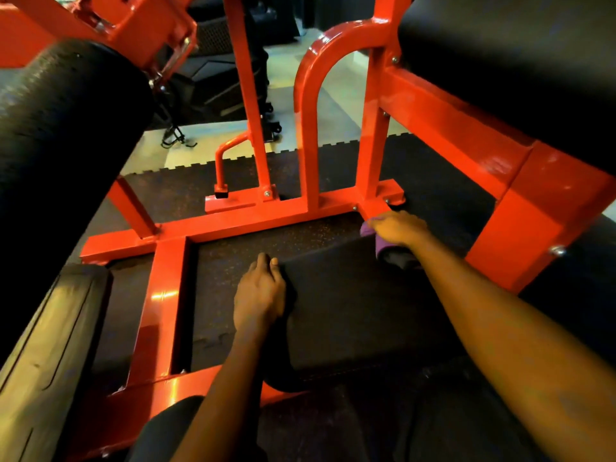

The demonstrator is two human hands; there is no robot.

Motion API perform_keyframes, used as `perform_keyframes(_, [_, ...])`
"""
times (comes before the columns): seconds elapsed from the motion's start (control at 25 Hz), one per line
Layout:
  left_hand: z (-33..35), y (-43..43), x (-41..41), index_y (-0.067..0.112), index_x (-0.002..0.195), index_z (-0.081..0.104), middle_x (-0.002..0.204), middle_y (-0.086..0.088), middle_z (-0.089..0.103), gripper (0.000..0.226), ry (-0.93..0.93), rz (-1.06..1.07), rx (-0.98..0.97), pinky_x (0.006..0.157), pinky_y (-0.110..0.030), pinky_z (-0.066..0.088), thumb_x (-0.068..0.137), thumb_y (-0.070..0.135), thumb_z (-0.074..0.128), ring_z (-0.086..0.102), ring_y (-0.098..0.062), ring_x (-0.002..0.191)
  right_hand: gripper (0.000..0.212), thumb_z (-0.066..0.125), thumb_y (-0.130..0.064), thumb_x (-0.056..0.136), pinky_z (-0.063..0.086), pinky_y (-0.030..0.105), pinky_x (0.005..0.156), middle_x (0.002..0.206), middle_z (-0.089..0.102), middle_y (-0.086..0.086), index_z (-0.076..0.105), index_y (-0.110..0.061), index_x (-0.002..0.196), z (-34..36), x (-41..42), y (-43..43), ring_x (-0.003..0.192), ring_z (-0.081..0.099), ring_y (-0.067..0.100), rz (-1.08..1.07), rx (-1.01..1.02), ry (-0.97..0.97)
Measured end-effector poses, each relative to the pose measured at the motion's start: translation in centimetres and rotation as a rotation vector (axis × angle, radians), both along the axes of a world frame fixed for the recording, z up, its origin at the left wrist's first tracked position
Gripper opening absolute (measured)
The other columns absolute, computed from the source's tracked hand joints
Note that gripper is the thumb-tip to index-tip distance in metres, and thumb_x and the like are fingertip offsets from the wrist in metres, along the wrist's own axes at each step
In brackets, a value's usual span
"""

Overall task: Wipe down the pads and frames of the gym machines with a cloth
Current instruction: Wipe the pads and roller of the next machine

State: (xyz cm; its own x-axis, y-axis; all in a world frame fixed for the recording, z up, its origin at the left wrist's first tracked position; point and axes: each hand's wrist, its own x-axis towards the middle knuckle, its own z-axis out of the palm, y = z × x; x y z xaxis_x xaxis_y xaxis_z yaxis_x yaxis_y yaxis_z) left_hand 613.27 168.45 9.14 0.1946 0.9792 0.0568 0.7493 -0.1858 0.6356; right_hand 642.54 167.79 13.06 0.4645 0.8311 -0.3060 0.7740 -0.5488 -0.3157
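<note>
Right hand point(398, 228) curled closed around a purple cloth point(375, 240), pressing it against the base bar of the red frame point(273, 213) at its near corner. Left hand point(260, 295) loosely curled, fingers bent over the left edge of a flat black pad point(353, 305), holding nothing else. Cloth sits at about two o'clock from the left hand, well apart. Cloth bunched; its long axis cannot be told. Pad's long axis runs from six toward twelve o'clock.

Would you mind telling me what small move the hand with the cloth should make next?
Probably slide the right hand with the purple cloth leftward along the red base bar: it sits at that bar's right corner, so the rest likely remains.
</note>
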Motion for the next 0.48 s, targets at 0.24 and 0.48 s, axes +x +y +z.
perform_keyframes(0.24, [0.3, -0.1, 0.0, 0.014, 0.102, 0.052, 0.118, -0.018, 0.062, 0.028, -0.025, 0.024, -0.022, 0.089, -0.043, 0.043, 0.106, 0.033, 0.032, 0.057, -0.037, 0.109, 0.030, 0.044, -0.053, 0.101, 0.043, 0.036, 0.097, 0.104, 0.073, -0.002, 0.068, -0.048, 0.118, 0.6, -3.3, 0.3, 0.110, 0.061, 0.023, 0.387, 0.083, -0.133])
perform_keyframes(0.48, [0.3, -0.4, -0.1, 0.014, 0.106, 0.055, 0.117, -0.019, 0.063, 0.033, -0.039, 0.112, -0.031, 0.090, -0.044, 0.043, 0.106, 0.037, 0.030, 0.059, -0.038, 0.109, 0.026, 0.056, -0.029, 0.101, 0.044, 0.022, 0.085, 0.114, 0.067, -0.011, 0.072, -0.040, 0.083, 0.1, 1.2, 0.6, 0.101, 0.059, 0.011, 0.303, 0.057, 0.093])
